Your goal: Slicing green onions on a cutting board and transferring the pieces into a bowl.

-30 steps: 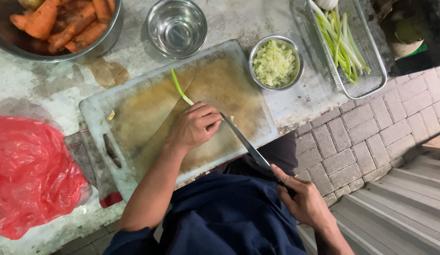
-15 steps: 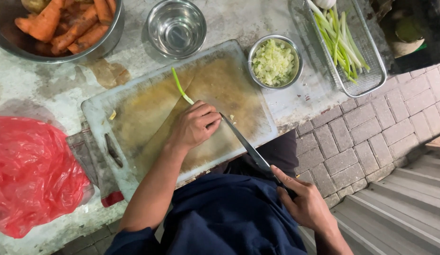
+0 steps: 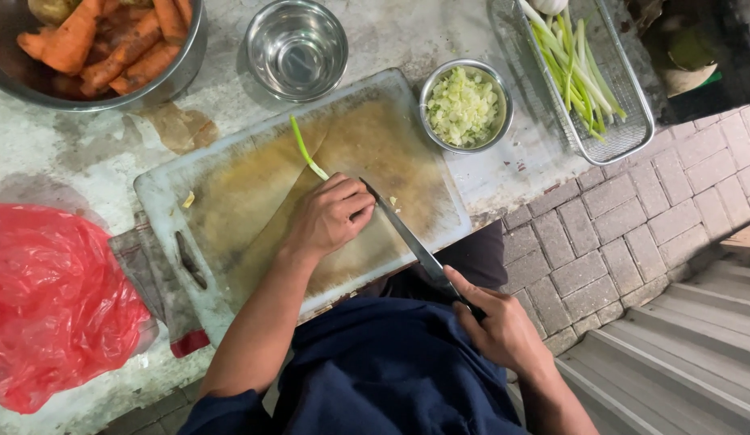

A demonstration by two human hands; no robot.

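On the cutting board (image 3: 230,193), the left hand (image 3: 327,217) presses down on a green onion stalk (image 3: 304,151), fingers curled over its near end. The right hand (image 3: 496,326) grips the handle of a knife (image 3: 403,238), whose blade seems to rest against the left knuckles. Beyond the board sit a bowl of chopped greens (image 3: 464,106) and an empty steel bowl (image 3: 296,48).

pkg: red plastic bag (image 3: 57,310) | pos: near left, on counter, just left of cloth (image 3: 153,282) under board (image 3: 161,189) | shape: crumpled, bulging, translucent, contents can't tell | labels/signs/screens: none seen
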